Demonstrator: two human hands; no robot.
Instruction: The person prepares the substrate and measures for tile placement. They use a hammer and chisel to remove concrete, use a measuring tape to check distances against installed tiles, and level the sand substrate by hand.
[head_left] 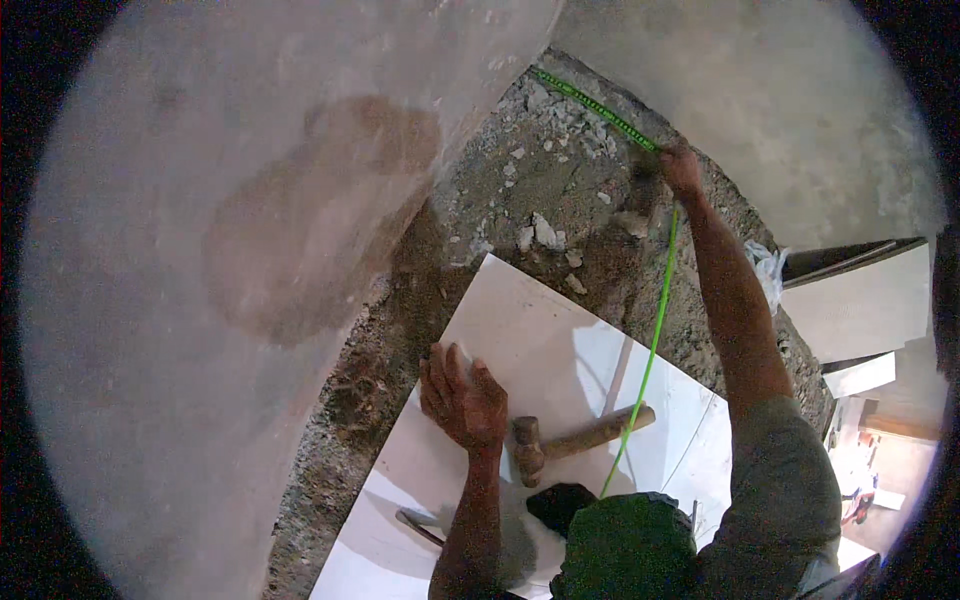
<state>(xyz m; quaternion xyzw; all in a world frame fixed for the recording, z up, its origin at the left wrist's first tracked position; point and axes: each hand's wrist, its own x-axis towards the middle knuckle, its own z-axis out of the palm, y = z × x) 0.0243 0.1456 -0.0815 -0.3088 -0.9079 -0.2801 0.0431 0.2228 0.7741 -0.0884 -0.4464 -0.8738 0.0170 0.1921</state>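
My right hand (682,168) grips a green measuring tape (598,107) over the rubble bed at the upper right; the tape stretches up-left to the corner and down across the white tiles. My left hand (462,400) lies open near the left edge of a white tile (520,310), fingers slightly bent on its surface. A mallet (530,450) with a wooden handle lies on the tile right of this hand. A dark object (560,507) and a thin curved tool (418,526) lie lower on the tiles, both partly hidden.
A plastered wall (160,230) runs along the left, another (760,100) at the upper right. Broken rubble (545,230) covers the bed between them. Crumpled plastic (767,270) and leaning white boards (855,305) are at the right. Green cloth (625,550) fills the bottom middle.
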